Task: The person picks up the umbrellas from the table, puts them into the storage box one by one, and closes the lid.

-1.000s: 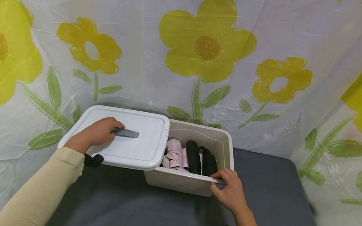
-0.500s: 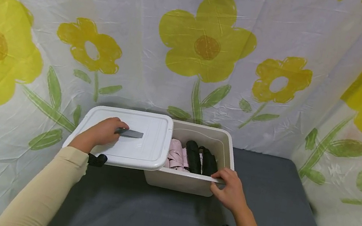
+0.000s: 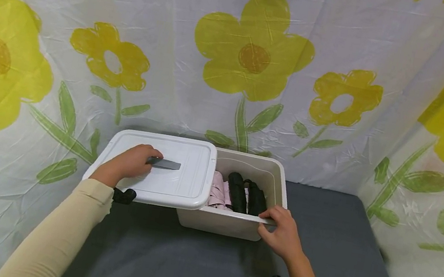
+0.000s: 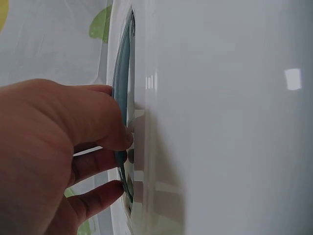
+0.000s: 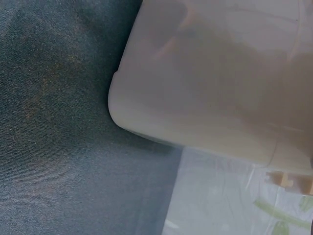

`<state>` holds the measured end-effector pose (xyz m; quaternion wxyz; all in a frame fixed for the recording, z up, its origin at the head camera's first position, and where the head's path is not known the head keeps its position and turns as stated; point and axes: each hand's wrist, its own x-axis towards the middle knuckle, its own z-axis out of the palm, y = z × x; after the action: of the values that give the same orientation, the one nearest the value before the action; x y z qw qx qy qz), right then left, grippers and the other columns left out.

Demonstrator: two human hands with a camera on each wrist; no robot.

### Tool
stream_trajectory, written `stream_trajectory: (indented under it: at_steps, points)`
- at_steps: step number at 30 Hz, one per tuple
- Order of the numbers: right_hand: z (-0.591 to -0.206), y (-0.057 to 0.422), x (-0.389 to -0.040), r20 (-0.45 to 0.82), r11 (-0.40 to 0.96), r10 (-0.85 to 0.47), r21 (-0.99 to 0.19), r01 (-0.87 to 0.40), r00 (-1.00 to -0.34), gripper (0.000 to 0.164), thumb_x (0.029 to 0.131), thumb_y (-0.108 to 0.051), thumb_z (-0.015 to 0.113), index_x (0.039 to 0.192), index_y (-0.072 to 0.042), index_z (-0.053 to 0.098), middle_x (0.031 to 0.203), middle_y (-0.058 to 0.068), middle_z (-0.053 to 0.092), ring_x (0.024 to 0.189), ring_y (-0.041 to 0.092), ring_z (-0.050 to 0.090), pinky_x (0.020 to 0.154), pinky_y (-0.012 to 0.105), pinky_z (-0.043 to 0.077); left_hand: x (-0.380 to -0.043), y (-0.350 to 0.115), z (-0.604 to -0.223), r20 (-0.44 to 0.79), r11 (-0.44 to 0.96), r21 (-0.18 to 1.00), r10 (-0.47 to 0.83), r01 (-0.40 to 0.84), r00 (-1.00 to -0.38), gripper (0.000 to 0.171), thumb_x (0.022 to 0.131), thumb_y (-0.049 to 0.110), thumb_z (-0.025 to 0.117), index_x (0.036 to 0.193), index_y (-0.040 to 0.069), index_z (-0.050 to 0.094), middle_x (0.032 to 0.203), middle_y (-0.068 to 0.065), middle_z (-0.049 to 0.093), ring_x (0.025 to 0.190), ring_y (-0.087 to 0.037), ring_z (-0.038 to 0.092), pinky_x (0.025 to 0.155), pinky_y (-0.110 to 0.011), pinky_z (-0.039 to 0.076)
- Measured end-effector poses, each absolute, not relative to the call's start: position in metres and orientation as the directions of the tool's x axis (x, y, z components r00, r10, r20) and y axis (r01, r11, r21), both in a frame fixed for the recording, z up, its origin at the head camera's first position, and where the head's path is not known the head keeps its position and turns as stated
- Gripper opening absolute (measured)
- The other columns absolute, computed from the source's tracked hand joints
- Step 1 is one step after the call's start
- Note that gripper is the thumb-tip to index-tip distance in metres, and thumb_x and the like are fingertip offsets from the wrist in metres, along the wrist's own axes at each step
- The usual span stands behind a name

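Observation:
My left hand (image 3: 132, 162) grips the grey handle (image 3: 168, 164) on top of a white plastic lid (image 3: 182, 188). In the left wrist view, thumb and fingers close around that curved handle (image 4: 122, 81). The lid overlaps the left part of a beige storage box (image 3: 224, 225) and juts out beyond it to the left. At the box's front right corner, my right hand (image 3: 283, 231) pinches the rim. Inside lie a pink rolled bundle (image 3: 218, 192) and two black rolled bundles (image 3: 237, 193), partly hidden by the lid. The right wrist view shows the box's outer wall (image 5: 195, 93), without the hand.
The box stands on a dark grey cloth surface (image 3: 198, 273). Close behind it hangs a white curtain (image 3: 170, 75) printed with yellow flowers, which continues around both sides.
My left hand has slid the lid to the right, so it covers more of the box and the pink bundle. The right hand and the box have stayed put.

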<state>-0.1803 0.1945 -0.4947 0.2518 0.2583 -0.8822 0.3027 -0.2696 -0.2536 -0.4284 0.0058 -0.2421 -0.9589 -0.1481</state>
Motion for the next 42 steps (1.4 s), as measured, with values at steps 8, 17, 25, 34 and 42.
stream_trajectory:
  at_steps: [8,17,25,34,42]
  points:
    - [-0.493,0.194,-0.178,0.602,0.682,-0.301,-0.406,-0.608,-0.740,0.015,0.071,-0.010,0.073,0.083,-0.019,0.068,0.084,-0.006,0.065,0.077,0.013,0.056,0.076,0.038,0.044,-0.266,-0.245,-0.425,0.067,0.845,0.292,0.448,0.447,-0.891,0.040,0.082,-0.002,0.053,0.121,-0.001,0.064,0.116,-0.021,0.063,0.111,-0.037,0.058,0.098,-0.051,0.042]
    - [-0.492,0.194,-0.179,0.600,0.685,-0.302,-0.404,-0.606,-0.741,0.015,0.071,-0.011,0.072,0.083,-0.018,0.068,0.085,-0.005,0.065,0.077,0.013,0.057,0.075,0.039,0.044,-0.269,-0.239,-0.428,0.067,0.837,0.304,0.458,0.455,-0.886,0.041,0.082,-0.003,0.053,0.121,0.001,0.064,0.117,-0.019,0.064,0.110,-0.035,0.058,0.098,-0.050,0.042]
    - [-0.492,0.195,-0.180,0.597,0.679,-0.307,-0.409,-0.610,-0.741,0.015,0.071,-0.011,0.072,0.083,-0.019,0.067,0.085,-0.005,0.065,0.077,0.013,0.057,0.075,0.039,0.044,-0.272,-0.235,-0.431,0.070,0.828,0.299,0.477,0.474,-0.876,0.041,0.083,-0.002,0.053,0.122,0.002,0.064,0.117,-0.019,0.063,0.111,-0.035,0.058,0.098,-0.049,0.043]
    - [-0.495,0.195,-0.181,0.584,0.688,-0.310,-0.408,-0.601,-0.751,0.015,0.072,-0.011,0.072,0.083,-0.020,0.067,0.086,-0.006,0.064,0.079,0.014,0.056,0.074,0.038,0.045,-0.273,-0.226,-0.432,0.061,0.822,0.294,0.492,0.487,-0.868,0.041,0.084,-0.001,0.053,0.123,0.002,0.064,0.116,-0.018,0.063,0.110,-0.034,0.058,0.097,-0.048,0.044]
    - [-0.495,0.196,-0.181,0.590,0.684,-0.313,-0.404,-0.608,-0.744,0.014,0.072,-0.011,0.072,0.083,-0.019,0.066,0.086,-0.006,0.064,0.078,0.013,0.056,0.076,0.039,0.044,-0.275,-0.217,-0.432,0.047,0.821,0.289,0.501,0.492,-0.864,0.041,0.086,0.000,0.052,0.125,0.003,0.063,0.116,-0.017,0.063,0.109,-0.032,0.058,0.096,-0.047,0.044]
